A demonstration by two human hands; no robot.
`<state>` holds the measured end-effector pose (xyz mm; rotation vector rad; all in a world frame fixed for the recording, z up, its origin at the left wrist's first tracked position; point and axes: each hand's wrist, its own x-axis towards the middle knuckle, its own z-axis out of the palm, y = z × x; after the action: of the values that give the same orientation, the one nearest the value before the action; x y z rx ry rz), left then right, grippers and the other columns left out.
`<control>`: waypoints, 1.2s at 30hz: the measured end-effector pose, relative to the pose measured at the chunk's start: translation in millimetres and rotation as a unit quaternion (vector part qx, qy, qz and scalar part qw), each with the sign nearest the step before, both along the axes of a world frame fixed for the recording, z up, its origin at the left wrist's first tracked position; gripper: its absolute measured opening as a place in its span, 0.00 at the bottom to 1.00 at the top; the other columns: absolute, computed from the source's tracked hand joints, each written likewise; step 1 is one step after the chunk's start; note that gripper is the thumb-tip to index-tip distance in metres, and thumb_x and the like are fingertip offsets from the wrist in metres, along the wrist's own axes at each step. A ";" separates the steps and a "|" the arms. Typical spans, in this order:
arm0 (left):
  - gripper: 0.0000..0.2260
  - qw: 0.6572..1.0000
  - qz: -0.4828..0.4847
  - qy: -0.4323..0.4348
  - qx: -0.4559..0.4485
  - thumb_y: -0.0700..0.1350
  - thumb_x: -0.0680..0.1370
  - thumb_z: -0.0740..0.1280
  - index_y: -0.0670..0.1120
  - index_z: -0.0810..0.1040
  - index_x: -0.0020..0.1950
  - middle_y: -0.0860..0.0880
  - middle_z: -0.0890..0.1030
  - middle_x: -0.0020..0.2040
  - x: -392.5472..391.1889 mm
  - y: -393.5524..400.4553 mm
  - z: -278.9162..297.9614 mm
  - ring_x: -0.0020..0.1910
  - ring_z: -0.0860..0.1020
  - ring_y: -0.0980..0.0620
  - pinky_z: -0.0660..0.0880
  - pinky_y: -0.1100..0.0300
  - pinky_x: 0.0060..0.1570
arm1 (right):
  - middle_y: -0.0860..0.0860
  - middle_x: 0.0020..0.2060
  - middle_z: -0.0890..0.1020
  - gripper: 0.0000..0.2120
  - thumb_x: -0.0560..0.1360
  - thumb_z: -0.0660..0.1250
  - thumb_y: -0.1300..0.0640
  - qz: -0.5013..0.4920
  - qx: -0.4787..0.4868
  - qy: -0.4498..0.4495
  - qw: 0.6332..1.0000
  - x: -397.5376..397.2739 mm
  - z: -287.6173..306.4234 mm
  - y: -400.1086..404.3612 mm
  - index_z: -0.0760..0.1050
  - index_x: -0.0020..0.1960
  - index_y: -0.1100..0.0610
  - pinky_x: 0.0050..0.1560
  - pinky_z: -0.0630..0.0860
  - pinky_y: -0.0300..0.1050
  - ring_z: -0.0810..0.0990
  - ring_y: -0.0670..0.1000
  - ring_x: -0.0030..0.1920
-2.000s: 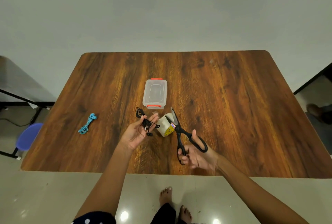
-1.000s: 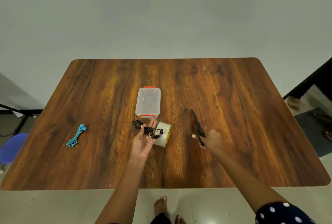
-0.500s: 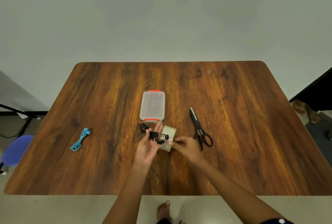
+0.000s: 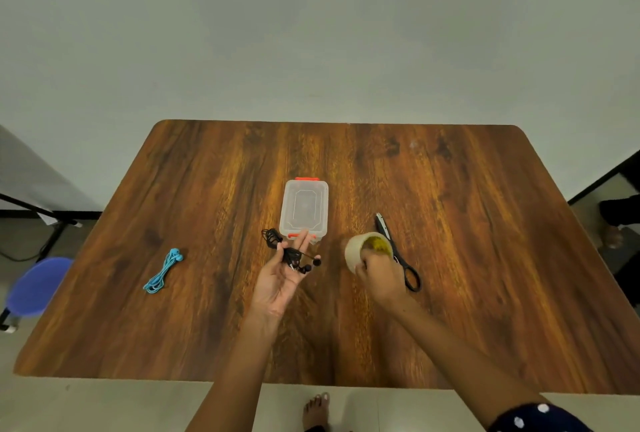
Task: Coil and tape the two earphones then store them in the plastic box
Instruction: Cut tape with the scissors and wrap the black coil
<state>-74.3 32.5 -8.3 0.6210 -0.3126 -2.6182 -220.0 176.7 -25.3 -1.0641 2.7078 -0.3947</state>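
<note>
- A black earphone (image 4: 292, 256), gathered into a loose bundle, lies across the palm and fingers of the person's left hand (image 4: 281, 279), pinned there by the thumb with the fingers held fairly straight; the hand hovers over the wooden table (image 4: 450, 310) just in front of the plastic box (image 4: 304, 207)
- The bundle's long axis runs on a diagonal, its looped cable end pointing up and left toward the box's near left corner, the two earbuds hanging off the fingertips to the right; no tape is visible on it from here
- The palm faces up, apparently to keep the coil from springing apart while leaving its middle exposed for a wrap
- The right hand (image 4: 377, 274) grips a roll of tape (image 4: 367, 248), fingers curled round its near side, the open core turned toward the camera; the roll is well clear of the earphone, and whether it touches the table cannot be told
- Black scissors (image 4: 398, 251) lie closed on the table just beside that hand, blades pointing away from the person, handles nearest, likely set within reach for cutting
- The box stands shut, orange clasps at its far and near ends, its length running away from the person
- A blue earphone (image 4: 162, 271), already drawn into a slim bundle, rests alone well to the left, slanting from lower left to upper right with its buds at the far end
- A blue stool (image 4: 34, 287) stands on the floor off the table's left edge
</note>
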 end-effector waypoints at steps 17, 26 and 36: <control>0.13 0.966 -0.226 -0.055 -0.112 0.41 0.78 0.57 0.43 0.79 0.40 0.35 0.76 0.63 10.3 -24.9 18.5 0.63 0.76 0.43 0.77 0.43 0.55 | 0.43 0.42 0.82 0.10 0.77 0.65 0.48 0.050 -0.198 -0.345 0.916 -4.3 38.5 -35.6 0.79 0.50 0.54 0.47 0.78 0.41 0.80 0.43 0.45; 0.10 0.950 -0.266 -0.081 -0.143 0.39 0.81 0.55 0.41 0.75 0.45 0.34 0.77 0.61 8.3 -25.5 23.4 0.63 0.76 0.42 0.74 0.42 0.57 | 0.55 0.48 0.83 0.09 0.73 0.71 0.61 0.074 -0.160 -0.467 0.867 -12.8 65.4 -36.3 0.80 0.51 0.64 0.47 0.79 0.42 0.82 0.46 0.46; 0.08 0.971 -0.118 -0.159 -0.137 0.41 0.80 0.59 0.40 0.77 0.49 0.37 0.79 0.59 -1.5 -9.3 14.6 0.58 0.80 0.45 0.81 0.55 0.48 | 0.62 0.43 0.84 0.07 0.70 0.71 0.68 -0.026 -0.373 -0.400 0.837 7.8 76.2 -27.7 0.80 0.48 0.71 0.46 0.78 0.36 0.82 0.47 0.41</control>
<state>-75.8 23.2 6.4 0.9544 -0.8789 -2.6191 -212.2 149.0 50.8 -0.6920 1.8071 -1.5847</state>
